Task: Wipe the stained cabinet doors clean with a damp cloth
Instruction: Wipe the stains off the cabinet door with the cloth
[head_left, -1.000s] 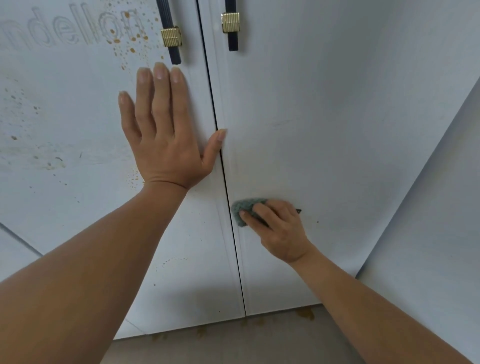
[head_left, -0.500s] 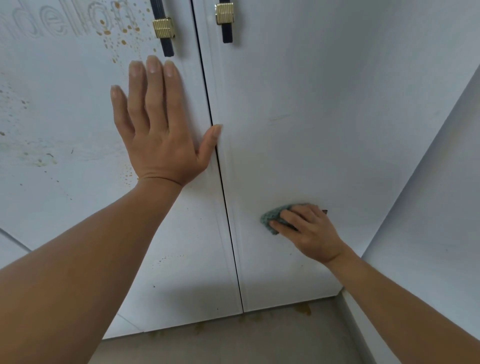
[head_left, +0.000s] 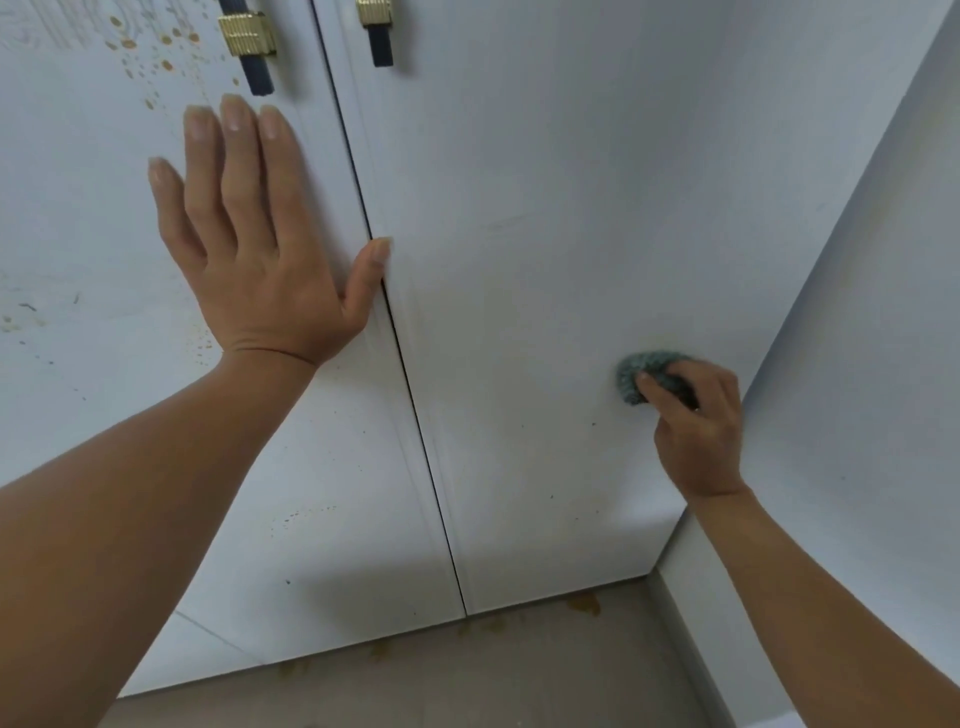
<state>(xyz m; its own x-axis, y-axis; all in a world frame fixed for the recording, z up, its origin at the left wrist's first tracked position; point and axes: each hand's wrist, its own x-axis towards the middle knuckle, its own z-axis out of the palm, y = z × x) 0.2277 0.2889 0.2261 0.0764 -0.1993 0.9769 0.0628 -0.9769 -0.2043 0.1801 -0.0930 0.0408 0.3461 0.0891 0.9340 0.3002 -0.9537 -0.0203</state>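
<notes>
The left hand (head_left: 260, 249) lies flat, fingers straight, on the stained left door (head_left: 93, 218), while the right hand (head_left: 696, 431) grips a cloth (head_left: 636, 376) against the right door (head_left: 545, 208).

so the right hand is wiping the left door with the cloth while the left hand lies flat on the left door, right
Not quite. The head view shows the right hand holding the cloth against the right door, not the left one. The rest stands: the left hand lies flat on the left door.
</notes>
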